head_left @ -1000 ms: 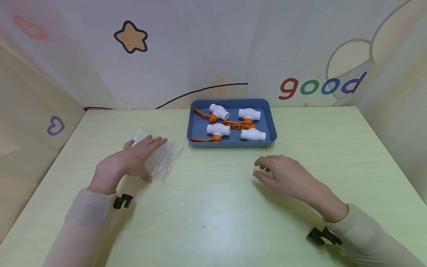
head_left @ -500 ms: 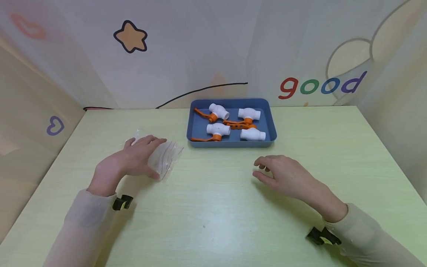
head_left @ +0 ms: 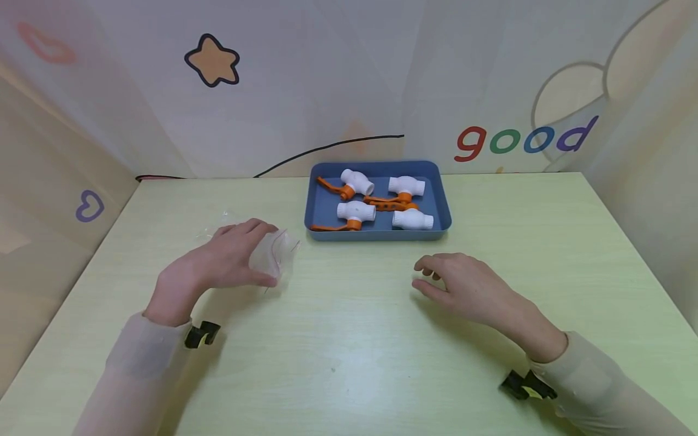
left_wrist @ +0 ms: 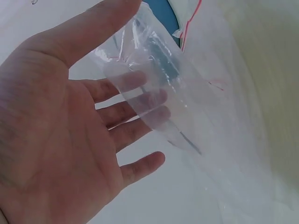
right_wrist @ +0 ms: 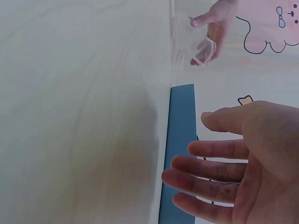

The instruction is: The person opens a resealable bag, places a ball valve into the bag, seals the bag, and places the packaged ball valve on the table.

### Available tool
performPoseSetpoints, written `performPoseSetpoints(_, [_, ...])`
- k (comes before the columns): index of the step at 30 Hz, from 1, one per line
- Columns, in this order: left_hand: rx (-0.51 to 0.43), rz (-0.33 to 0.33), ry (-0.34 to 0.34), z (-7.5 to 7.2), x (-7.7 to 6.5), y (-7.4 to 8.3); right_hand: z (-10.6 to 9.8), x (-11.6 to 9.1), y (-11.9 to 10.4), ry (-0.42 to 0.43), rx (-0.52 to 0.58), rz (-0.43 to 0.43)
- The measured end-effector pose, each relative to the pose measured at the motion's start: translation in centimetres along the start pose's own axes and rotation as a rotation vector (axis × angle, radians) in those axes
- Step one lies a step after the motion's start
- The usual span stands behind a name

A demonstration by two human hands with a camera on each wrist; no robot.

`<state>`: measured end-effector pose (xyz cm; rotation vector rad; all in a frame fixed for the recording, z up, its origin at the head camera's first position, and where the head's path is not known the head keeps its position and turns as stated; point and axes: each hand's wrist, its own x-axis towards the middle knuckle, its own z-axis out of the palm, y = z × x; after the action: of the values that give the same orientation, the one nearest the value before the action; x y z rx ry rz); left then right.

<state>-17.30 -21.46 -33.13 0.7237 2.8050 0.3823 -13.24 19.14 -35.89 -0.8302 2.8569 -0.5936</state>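
Observation:
At the left of the table my left hand (head_left: 226, 257) gathers clear plastic zip bags (head_left: 267, 251) between thumb and fingers. In the left wrist view the clear film (left_wrist: 187, 107) with its red seal lines lies over the fingertips, and the thumb reaches its upper edge. How many bags there are I cannot tell. My right hand (head_left: 463, 287) hovers over the table right of centre, fingers loosely bent, holding nothing. The right wrist view shows that hand (right_wrist: 243, 163) with its fingers apart.
A blue tray (head_left: 376, 236) stands at the back centre. In it lie several white ball valves (head_left: 357, 211) with orange handles. A printed curtain (head_left: 327, 79) closes off the back and both sides of the pale table (head_left: 349, 357).
My left thumb has moved rightward and up along the bags, and the plastic has bunched and bulged up between thumb and fingers. The right hand has stayed still.

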Motion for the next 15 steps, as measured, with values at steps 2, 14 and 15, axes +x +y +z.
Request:
performPoseSetpoints(2, [-0.010, 0.009, 0.003, 0.1, 0.1, 0.2, 0.0, 0.0, 0.0, -0.001, 0.003, -0.001])
performPoseSetpoints(14, [-0.117, -0.002, -0.028, 0.4, 0.6, 1.8, 0.0, 0.1, -0.2, 0.001, 0.003, 0.000])
performPoseSetpoints(15, [-0.122, 0.003, -0.028, 0.4, 0.6, 2.0, 0.0, 0.1, -0.2, 0.003, 0.003, -0.002])
